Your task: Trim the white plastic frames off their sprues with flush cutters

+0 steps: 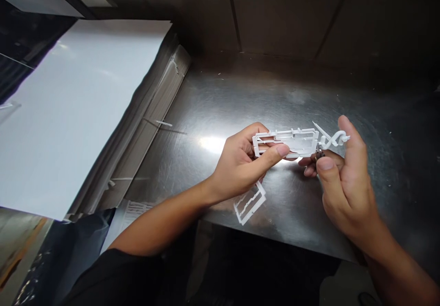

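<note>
Between the thumb and fingers of my left hand (245,159) is a white plastic frame (305,151) with narrow slots and small tabs. A curly white plastic sprue (335,139) sticks out at its right end. My right hand (350,182) is closed around a small dark metal tool (319,154), which looks like nippers; its tip touches the spot where sprue and frame meet, and its handles are hidden by the palm. A second white plastic frame (252,207) shows below my left hand; whether those fingers also hold it, I cannot tell.
A scratched metal table (192,100) lies under my hands, with small white scraps on it. On the left rises a tall stack of flat cardboard (161,86) topped by a white sheet (85,95). Dark panels (282,13) stand behind the table.
</note>
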